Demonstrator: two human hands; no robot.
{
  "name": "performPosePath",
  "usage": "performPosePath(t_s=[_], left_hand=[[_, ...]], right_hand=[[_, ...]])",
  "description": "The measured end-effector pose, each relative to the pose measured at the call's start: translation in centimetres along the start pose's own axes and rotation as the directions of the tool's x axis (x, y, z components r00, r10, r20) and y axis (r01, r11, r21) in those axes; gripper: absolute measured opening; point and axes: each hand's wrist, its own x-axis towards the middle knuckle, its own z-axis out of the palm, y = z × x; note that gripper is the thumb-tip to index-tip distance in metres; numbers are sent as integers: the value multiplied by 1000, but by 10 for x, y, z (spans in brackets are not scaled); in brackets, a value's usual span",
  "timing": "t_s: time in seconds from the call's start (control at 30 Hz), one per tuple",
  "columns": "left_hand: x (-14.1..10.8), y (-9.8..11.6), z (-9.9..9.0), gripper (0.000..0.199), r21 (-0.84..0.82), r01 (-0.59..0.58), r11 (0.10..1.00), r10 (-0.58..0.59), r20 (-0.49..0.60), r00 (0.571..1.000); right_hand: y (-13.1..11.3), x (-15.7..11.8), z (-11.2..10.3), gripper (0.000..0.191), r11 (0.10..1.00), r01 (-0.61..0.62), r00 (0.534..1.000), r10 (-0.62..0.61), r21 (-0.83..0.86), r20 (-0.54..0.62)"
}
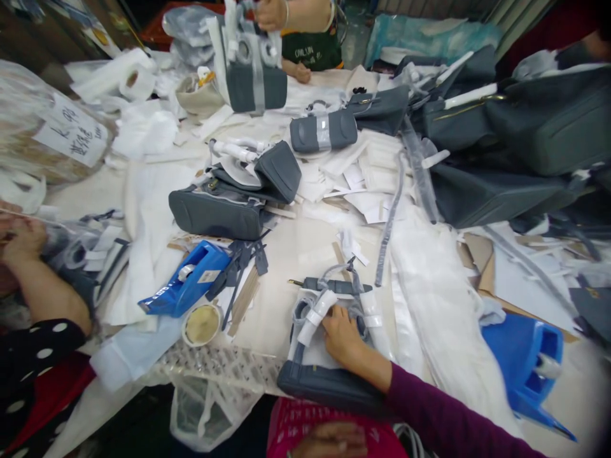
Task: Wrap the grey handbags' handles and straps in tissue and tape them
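Observation:
A dark grey handbag (329, 385) with white-wrapped handles lies at the table's front edge. My right hand (344, 338), in a purple sleeve, is at its upper part beside a wrapped handle (317, 317); the fingers are curled on the bag, their tips partly hidden. Just beyond them is a grey strap piece (334, 286) with a zip end. Low in the picture, my left hand (330, 440) is blurred in front of a pink apron (296, 416), its fingers stretched out and holding nothing visible.
Blue tape dispensers (191, 277) (525, 362) stand left and right. A round tub (202, 323) sits near the front edge. More grey bags (214, 213) and white wrapping (424, 305) cover the table. Across it, a person's hand (272, 14) holds a bag; another person's hand (23, 238) is at left.

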Motion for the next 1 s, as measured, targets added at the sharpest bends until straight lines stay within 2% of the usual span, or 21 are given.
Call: performPosePath(t_s=[0.1, 0.2, 0.3, 0.4, 0.5, 0.63, 0.67, 0.73, 0.77, 0.8, 0.83, 0.87, 0.9, 0.93, 0.97, 1.0], left_hand=[[-1, 2, 4, 47, -86, 1, 996, 2, 36, 999], [11, 14, 14, 48, -170, -99, 981, 97, -17, 995], [22, 23, 14, 49, -216, -155, 964, 149, -43, 988], [22, 27, 3, 47, -176, -105, 979, 107, 3, 994], [17, 30, -8, 44, -97, -97, 991, 97, -11, 995], [9, 32, -11, 46, 16, -83, 996, 83, -49, 995], [6, 32, -11, 46, 65, -80, 995, 85, -68, 994], [-4, 29, -13, 43, 213, -80, 974, 108, -119, 987], [-11, 26, -15, 41, 307, -93, 947, 146, -154, 977], [-19, 24, -18, 39, 408, -122, 905, 214, -189, 958], [-28, 22, -21, 37, 510, -179, 842, 327, -216, 920], [-36, 21, -25, 34, 606, -258, 752, 475, -228, 850], [-44, 21, -29, 31, 695, -341, 633, 638, -219, 739], [-50, 22, -33, 29, 771, -408, 489, 786, -187, 589], [-54, 25, -38, 30, 830, -443, 340, 894, -139, 426], [-55, 29, -41, 35, 871, -443, 211, 955, -88, 282]], right_hand=[[1, 0, 1, 34, 999, 24, 1000, -24, -23, -16], [2, 3, -3, 37, 995, 63, 997, -66, -77, -43], [4, 4, -8, 47, 986, 120, 988, -130, -116, -85], [6, 0, -8, 46, 978, 167, 978, -180, -124, -105], [11, -6, -7, 37, 962, 250, 960, -261, -108, -106], [24, -18, -22, 27, 902, 431, 900, -431, -17, -64], [30, -24, -27, 28, 884, 466, 881, -461, 28, -104], [44, -43, -35, 30, 853, 509, 832, -452, 119, -320], [54, -56, -34, 31, 841, 519, 785, -399, 151, -474], [64, -71, -30, 31, 836, 520, 717, -316, 174, -622], [74, -86, -22, 30, 835, 514, 638, -220, 195, -738], [85, -101, -11, 29, 833, 507, 560, -123, 221, -819], [96, -113, 4, 29, 824, 504, 498, -34, 258, -867], [106, -123, 21, 31, 803, 511, 459, 46, 307, -887], [114, -130, 37, 34, 766, 530, 446, 114, 365, -888], [120, -133, 53, 39, 711, 558, 456, 168, 428, -874]])
